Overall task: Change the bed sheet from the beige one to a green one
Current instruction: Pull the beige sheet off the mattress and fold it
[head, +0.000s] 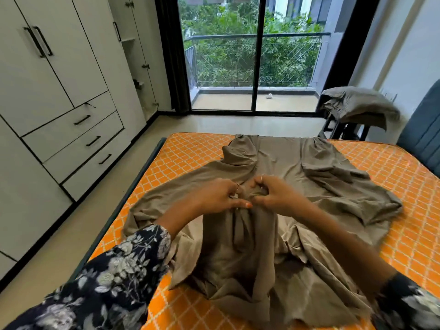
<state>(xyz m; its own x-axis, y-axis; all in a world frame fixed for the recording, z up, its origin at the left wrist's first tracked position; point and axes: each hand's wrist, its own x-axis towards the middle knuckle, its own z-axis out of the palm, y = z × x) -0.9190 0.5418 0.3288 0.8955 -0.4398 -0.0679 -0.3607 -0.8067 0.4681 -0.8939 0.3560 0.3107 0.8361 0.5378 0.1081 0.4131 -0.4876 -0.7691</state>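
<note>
A beige bed sheet [281, 167] lies loose and rumpled across the middle of a bare orange mattress [190, 151] with a white lattice pattern. Part of the sheet is lifted off the mattress in a bunch. My left hand [219, 195] and my right hand [277, 194] are close together above the middle of the bed, each gripping that gathered fold of the sheet. The cloth hangs down from my hands toward me. No green sheet is in view.
White wardrobes and drawers [71, 129] line the left wall, with a strip of floor beside the bed. A glass balcony door [257, 67] is ahead. A stool at the far right carries a beige pillow [357, 108]. A blue headboard [421, 129] stands at the right.
</note>
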